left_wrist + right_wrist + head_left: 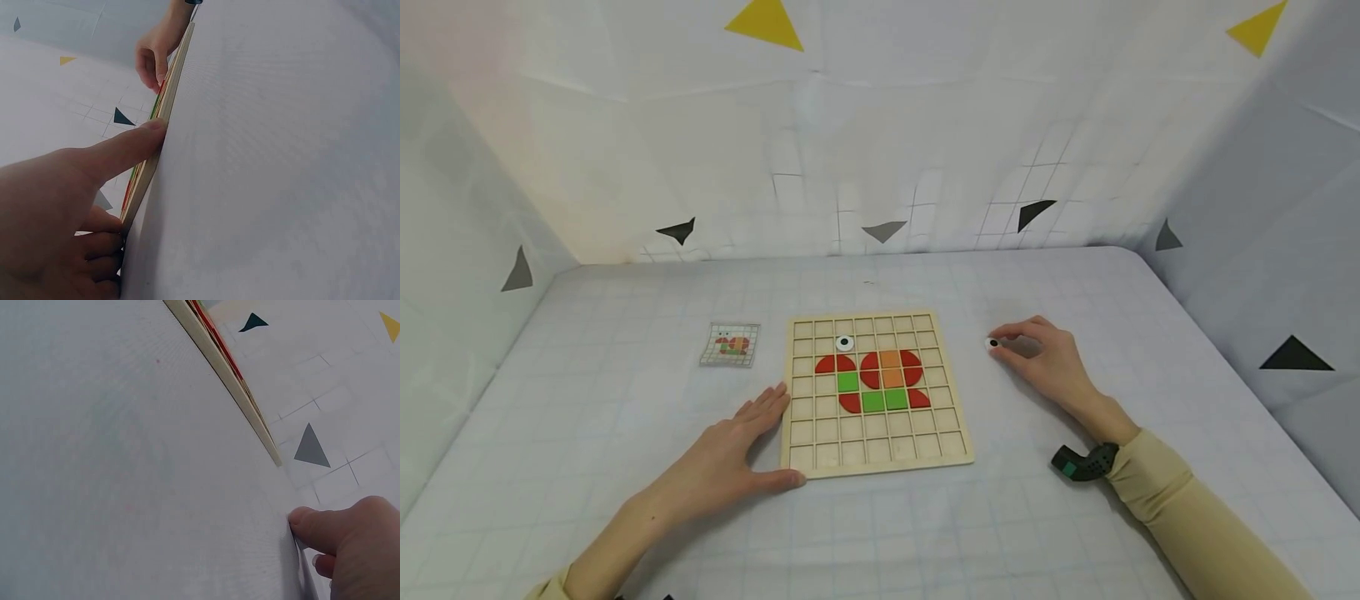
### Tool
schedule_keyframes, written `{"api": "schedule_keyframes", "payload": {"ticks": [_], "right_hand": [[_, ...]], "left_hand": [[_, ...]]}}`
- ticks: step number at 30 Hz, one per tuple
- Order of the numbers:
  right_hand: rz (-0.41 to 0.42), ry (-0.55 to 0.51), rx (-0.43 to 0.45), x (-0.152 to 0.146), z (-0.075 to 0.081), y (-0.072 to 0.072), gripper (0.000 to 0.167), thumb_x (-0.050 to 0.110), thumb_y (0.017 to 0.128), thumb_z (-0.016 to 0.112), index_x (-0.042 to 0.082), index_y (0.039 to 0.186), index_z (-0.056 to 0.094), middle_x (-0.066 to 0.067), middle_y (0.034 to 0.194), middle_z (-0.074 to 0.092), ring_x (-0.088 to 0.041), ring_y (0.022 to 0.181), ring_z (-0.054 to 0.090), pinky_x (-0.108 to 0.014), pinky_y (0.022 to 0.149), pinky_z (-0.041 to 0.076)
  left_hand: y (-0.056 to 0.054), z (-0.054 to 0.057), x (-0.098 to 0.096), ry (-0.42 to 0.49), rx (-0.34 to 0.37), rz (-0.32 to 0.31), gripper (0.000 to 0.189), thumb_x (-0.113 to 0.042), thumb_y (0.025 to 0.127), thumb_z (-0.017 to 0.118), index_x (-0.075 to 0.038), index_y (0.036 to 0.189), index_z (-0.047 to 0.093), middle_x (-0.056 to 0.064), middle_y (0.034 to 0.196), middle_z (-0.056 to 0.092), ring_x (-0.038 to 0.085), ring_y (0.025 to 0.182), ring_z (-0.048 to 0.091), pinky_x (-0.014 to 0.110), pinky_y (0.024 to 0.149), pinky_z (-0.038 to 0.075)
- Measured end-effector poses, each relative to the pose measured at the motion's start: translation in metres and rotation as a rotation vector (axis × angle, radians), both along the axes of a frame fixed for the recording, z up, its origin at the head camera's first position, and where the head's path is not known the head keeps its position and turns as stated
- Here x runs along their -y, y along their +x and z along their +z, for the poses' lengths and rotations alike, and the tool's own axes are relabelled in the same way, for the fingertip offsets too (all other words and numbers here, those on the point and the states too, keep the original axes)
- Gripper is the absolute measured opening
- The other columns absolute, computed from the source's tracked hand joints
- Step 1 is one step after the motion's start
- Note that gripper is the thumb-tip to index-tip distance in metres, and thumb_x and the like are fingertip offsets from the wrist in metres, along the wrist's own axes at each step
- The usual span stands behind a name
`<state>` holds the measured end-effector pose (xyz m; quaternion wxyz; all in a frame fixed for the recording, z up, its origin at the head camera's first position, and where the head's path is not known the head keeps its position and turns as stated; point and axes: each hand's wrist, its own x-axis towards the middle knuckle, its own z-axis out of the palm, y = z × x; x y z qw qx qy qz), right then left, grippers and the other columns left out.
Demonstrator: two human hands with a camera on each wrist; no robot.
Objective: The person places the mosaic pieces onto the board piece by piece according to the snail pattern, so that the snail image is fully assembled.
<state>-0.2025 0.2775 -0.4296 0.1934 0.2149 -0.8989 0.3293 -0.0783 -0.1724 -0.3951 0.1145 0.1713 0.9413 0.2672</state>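
Observation:
A square wooden grid board [826, 432] lies in the middle of the table. Red, orange and green tiles [847, 382] sit in its cells, and a white eye disc [845, 342] with a black centre is near its top. My left hand [730, 454] rests at the board's left side, fingers extended along the edge, thumb at the near corner. To the right of the board, my right hand [1051, 365] pinches a second white eye disc [990, 343] between thumb and fingertips, low over the table. In the right wrist view the disc is hidden behind the thumb [312, 526].
A small picture card [730, 345] with a matching coloured pattern lies left of the board. White sheeting with black, grey and yellow triangles rises behind and beside the table [625, 333]. A dark band [1084, 462] circles the right wrist.

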Motion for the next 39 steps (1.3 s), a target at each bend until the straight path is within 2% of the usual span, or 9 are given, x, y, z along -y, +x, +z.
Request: {"api": "schedule_keyframes", "payload": {"ticks": [15,21,25,29,39], "right_hand": [[0.019,-0.025,-0.015,-0.001,0.002,0.0,0.026,0.005,0.077,0.085,0.01,0.101,0.077,-0.001,0.091,0.072,-0.015,0.086,0.064,-0.023,0.076,0.047],[-0.003,-0.06,0.026,0.011,0.017,0.003,0.027,0.01,0.079,0.085,0.014,0.104,0.077,0.0,0.094,0.074,-0.012,0.087,0.062,-0.024,0.08,0.046],[0.006,-0.082,0.079,0.029,0.029,0.006,0.024,0.015,0.081,0.084,0.016,0.104,0.077,-0.002,0.096,0.075,-0.013,0.089,0.063,-0.033,0.083,0.047],[0.033,-0.106,0.118,0.054,0.035,0.006,0.023,0.017,0.082,0.083,0.015,0.104,0.077,-0.001,0.098,0.075,-0.016,0.091,0.065,-0.043,0.085,0.049],[0.176,-0.118,0.203,0.134,0.043,0.001,0.02,0.019,0.085,0.081,0.012,0.103,0.077,-0.002,0.098,0.074,-0.024,0.092,0.061,-0.046,0.082,0.051]], "left_hand": [[0.0,0.001,-0.001,0.006,-0.009,-0.005,0.107,-0.068,0.076,0.074,-0.008,0.156,0.035,0.005,0.164,0.029,0.033,0.15,0.028,0.06,0.116,0.03],[0.001,0.003,-0.001,-0.01,0.015,0.01,0.108,-0.07,0.075,0.073,-0.009,0.156,0.034,0.005,0.164,0.028,0.035,0.15,0.028,0.062,0.116,0.03],[0.0,0.004,-0.001,-0.018,0.019,0.017,0.109,-0.071,0.075,0.072,-0.01,0.156,0.034,0.005,0.164,0.028,0.035,0.15,0.028,0.061,0.116,0.03],[0.0,0.004,-0.002,-0.018,0.022,0.018,0.108,-0.07,0.075,0.073,-0.01,0.156,0.034,0.004,0.164,0.028,0.035,0.15,0.028,0.062,0.116,0.03],[0.001,0.001,-0.002,0.009,0.012,0.009,0.108,-0.068,0.075,0.074,-0.009,0.156,0.034,0.004,0.164,0.028,0.033,0.15,0.027,0.062,0.116,0.029]]}}
